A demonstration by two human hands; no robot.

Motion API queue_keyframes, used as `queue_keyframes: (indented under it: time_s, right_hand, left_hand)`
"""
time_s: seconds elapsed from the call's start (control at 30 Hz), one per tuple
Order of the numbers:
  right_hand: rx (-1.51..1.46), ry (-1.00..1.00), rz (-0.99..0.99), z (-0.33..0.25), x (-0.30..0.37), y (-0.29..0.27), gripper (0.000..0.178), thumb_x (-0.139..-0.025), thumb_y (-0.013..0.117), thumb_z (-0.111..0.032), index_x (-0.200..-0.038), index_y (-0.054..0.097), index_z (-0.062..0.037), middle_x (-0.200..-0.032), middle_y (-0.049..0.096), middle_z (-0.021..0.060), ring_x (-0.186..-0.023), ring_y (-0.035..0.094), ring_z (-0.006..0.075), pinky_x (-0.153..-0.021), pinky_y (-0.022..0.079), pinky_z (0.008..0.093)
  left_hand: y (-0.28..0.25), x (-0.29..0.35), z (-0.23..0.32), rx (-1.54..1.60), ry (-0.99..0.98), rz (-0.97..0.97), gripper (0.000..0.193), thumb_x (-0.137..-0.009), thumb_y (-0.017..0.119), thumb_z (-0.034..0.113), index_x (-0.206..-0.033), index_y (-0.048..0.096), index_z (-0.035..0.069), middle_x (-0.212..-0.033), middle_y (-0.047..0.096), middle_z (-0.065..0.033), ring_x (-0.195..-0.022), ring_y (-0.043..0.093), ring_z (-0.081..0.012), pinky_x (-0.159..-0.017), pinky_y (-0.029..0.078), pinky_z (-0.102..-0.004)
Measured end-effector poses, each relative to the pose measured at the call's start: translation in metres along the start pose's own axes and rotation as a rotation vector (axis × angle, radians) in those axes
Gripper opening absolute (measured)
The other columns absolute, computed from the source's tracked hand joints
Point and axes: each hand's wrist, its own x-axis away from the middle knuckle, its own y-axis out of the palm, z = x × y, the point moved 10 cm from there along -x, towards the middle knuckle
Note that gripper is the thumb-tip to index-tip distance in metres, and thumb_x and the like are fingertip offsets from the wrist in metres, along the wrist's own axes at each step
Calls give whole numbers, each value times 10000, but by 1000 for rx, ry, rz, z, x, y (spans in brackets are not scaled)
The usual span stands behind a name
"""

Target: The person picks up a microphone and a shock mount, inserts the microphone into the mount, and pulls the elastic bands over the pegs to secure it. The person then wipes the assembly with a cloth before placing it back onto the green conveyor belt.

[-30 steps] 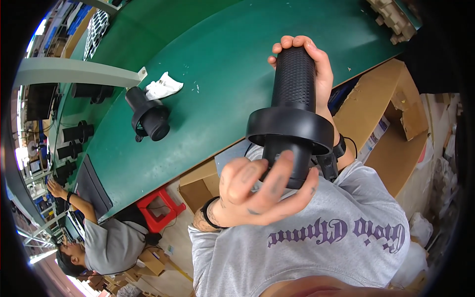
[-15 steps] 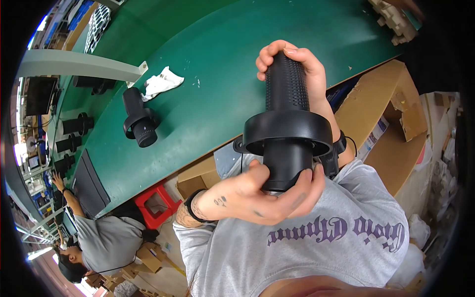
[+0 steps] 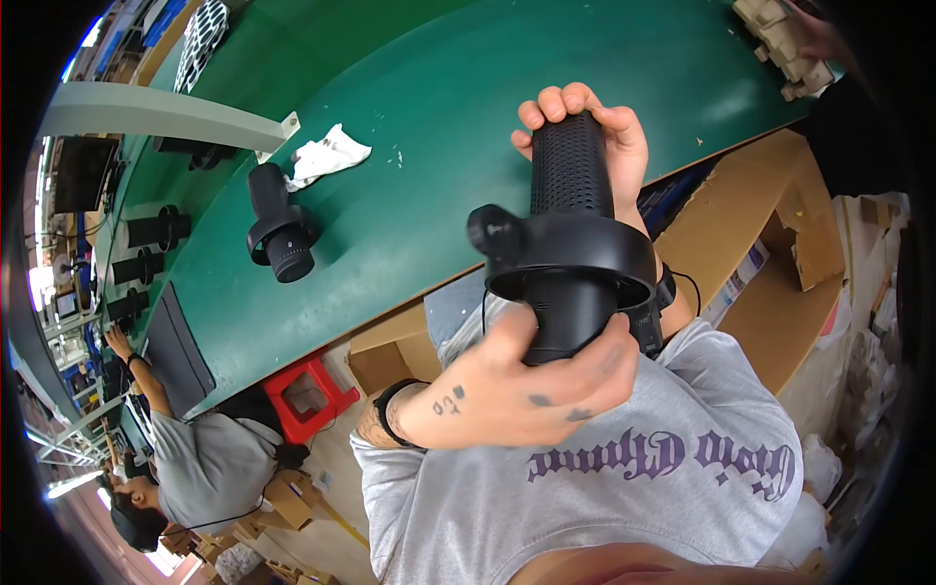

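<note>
Both hands hold a black microphone (image 3: pixel 573 180) with a perforated grille and a wide ring mount, above the near edge of the green table (image 3: pixel 419 205). My left hand (image 3: pixel 522 385) wraps its smooth lower end, thumb on the near left side, partly smeared by motion. My right hand (image 3: pixel 624 146) is curled round the far grille end, fingertips over the top. A round pivot knob (image 3: pixel 497 234) juts from the ring's left side. On the table to the left lies a second black microphone (image 3: pixel 265 200) with a like ring, beside a crumpled white cloth (image 3: pixel 330 156).
A metal post (image 3: pixel 166 109) slants over the table's left part. An open cardboard box (image 3: pixel 736 214) stands right of my right arm. Pulp trays (image 3: pixel 775 44) with another person's hand (image 3: pixel 817 37) are far right. A red stool (image 3: pixel 278 395) and a co-worker (image 3: pixel 210 473) are left.
The microphone has turned about its long axis, bringing the pivot knob up to the ring's front left. My left hand has shifted round the lower end. My right hand keeps its hold.
</note>
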Motion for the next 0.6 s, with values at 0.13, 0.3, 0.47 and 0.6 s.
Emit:
queue_keyframes:
  time_s: [0.13, 0.3, 0.47, 0.6]
  right_hand:
    - [55, 108, 10, 11, 2, -3, 208, -764, 474, -238, -751, 573, -56, -815, 575, 108, -846, 541, 257, -811, 480, 393]
    - [-304, 119, -88, 22, 0, -2, 156, -714, 510, -198, -666, 583, -69, -766, 583, 73, -833, 537, 236, -837, 468, 384]
    - [-525, 117, -128, 27, 2, -4, 113, -686, 539, -163, -613, 592, -94, -725, 591, 40, -832, 526, 210, -850, 438, 347]
    - [-578, 90, -100, 35, 1, -3, 116, -686, 551, -169, -602, 587, -97, -697, 586, 38, -821, 529, 205, -833, 434, 342]
  left_hand:
    - [1, -4, 14, -32, 185, -93, 74, -620, 587, 217, -676, 588, 169, -920, 573, 48, -1047, 529, -110, -613, 263, -311]
    - [5, -12, 31, -44, 392, -135, 115, -604, 591, 254, -568, 558, 150, -790, 584, 11, -1007, 518, -189, -621, 284, -294]
    - [10, -12, 42, -157, 508, -162, 62, -596, 560, 207, -593, 499, 208, -740, 557, 79, -918, 540, -47, -585, 180, -303]
    - [9, -11, 47, -157, 513, -155, 64, -600, 575, 226, -590, 513, 218, -747, 578, 87, -929, 545, -58, -598, 193, -277]
